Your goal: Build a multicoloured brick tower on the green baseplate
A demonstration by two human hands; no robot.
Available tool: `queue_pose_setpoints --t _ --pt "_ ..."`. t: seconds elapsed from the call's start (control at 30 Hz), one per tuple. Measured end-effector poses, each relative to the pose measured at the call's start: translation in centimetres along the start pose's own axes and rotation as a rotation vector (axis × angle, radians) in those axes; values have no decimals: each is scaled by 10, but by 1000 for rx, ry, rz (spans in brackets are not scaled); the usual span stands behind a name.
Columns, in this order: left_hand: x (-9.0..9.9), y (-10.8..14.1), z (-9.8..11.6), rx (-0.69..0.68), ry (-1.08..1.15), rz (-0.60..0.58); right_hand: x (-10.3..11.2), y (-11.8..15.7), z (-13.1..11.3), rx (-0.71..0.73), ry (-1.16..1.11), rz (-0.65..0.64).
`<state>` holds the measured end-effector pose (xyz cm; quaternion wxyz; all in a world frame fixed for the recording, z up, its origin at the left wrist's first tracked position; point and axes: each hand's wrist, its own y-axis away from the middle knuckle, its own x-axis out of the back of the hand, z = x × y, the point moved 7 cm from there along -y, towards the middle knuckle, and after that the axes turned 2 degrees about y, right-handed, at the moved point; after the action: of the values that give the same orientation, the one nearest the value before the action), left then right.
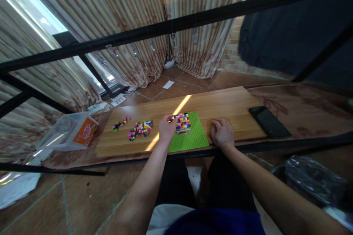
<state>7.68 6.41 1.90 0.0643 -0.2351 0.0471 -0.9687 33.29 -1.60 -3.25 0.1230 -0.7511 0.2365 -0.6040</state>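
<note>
A green studded baseplate point(197, 136) lies on the wooden board, and a block of multicoloured bricks point(183, 123) stands on its upper part. My left hand point(167, 126) is at the left side of this block, thumb and forefinger pinched together at its upper left corner; whatever is between the fingertips is too small to make out. To the right of the baseplate, my right hand point(222, 133) rests on the board with its fingers curled in, and nothing shows in it. Left of my left hand lies a pile of small coloured bricks point(140, 129).
A smaller group of bricks point(120, 123) lies farther left on the wooden board point(226, 104). Beyond the board's left end stands a clear plastic box point(62, 132) with an orange label. A black phone point(268, 121) lies at the right end. A dark metal bar point(124, 161) runs along the near edge.
</note>
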Motion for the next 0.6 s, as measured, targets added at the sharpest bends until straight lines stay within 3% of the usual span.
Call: queue_pose_setpoints --t 0.6 --pt "-5 -2 -3 15 27 -17 2 0 -2 4 18 -8"
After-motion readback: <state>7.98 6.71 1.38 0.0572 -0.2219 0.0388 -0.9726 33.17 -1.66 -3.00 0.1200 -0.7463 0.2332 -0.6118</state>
